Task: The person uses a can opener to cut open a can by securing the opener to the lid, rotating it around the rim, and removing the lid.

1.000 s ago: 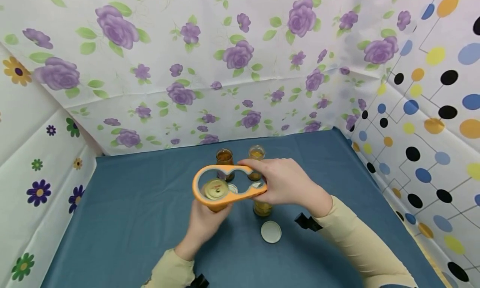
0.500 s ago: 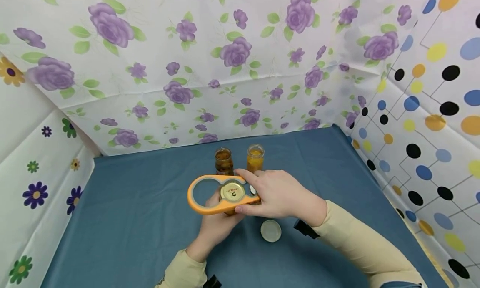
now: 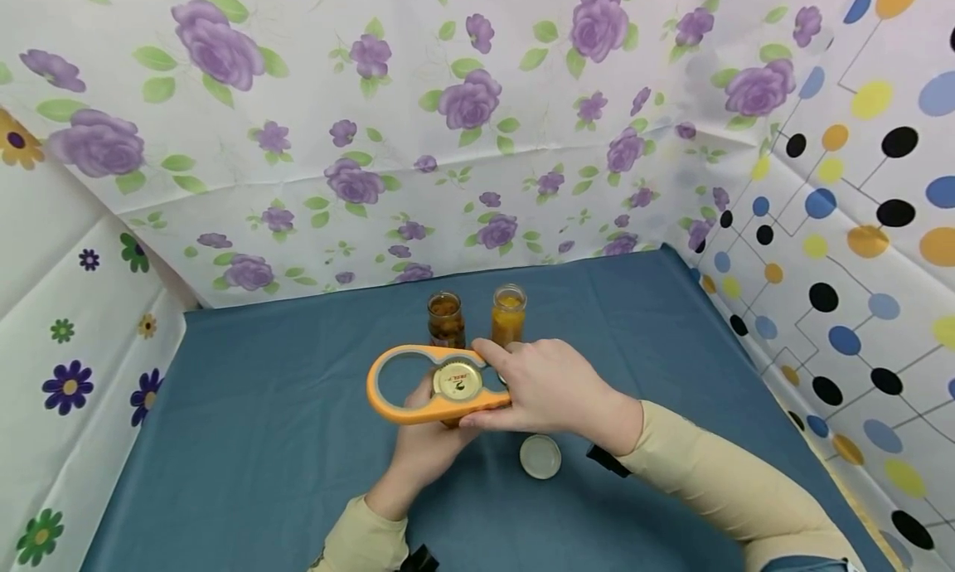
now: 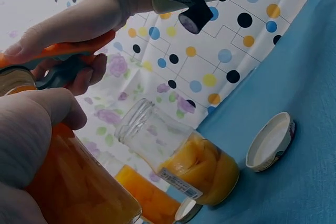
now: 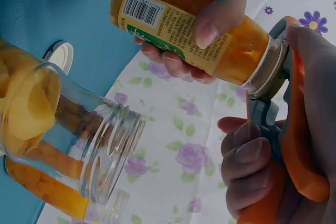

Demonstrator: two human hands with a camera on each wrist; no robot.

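My left hand [image 3: 427,449] grips a sealed glass jar [image 5: 173,30] of orange fruit with a yellow and green label. It is off the table, its gold lid [image 3: 458,380] facing up in the head view. My right hand [image 3: 555,385] holds the end of an orange and grey jar opener [image 3: 418,414], fingers wrapped about its handles. The opener's smaller, inner opening sits around the gold lid; its larger loop, to the left, has nothing in it. In the right wrist view the grey inner edge meets the lid's side.
An open jar with brown contents [image 3: 446,319] and one with yellow contents [image 3: 509,317] stand behind my hands. A third open jar of fruit chunks [image 4: 197,166] is hidden in the head view. A white lid [image 3: 540,457] lies upturned on the blue cloth [image 3: 283,439].
The opener first had its larger loop over the jar's lid; now its smaller opening is around it. My left hand brought the jar rightward, then both hands drifted slightly left.
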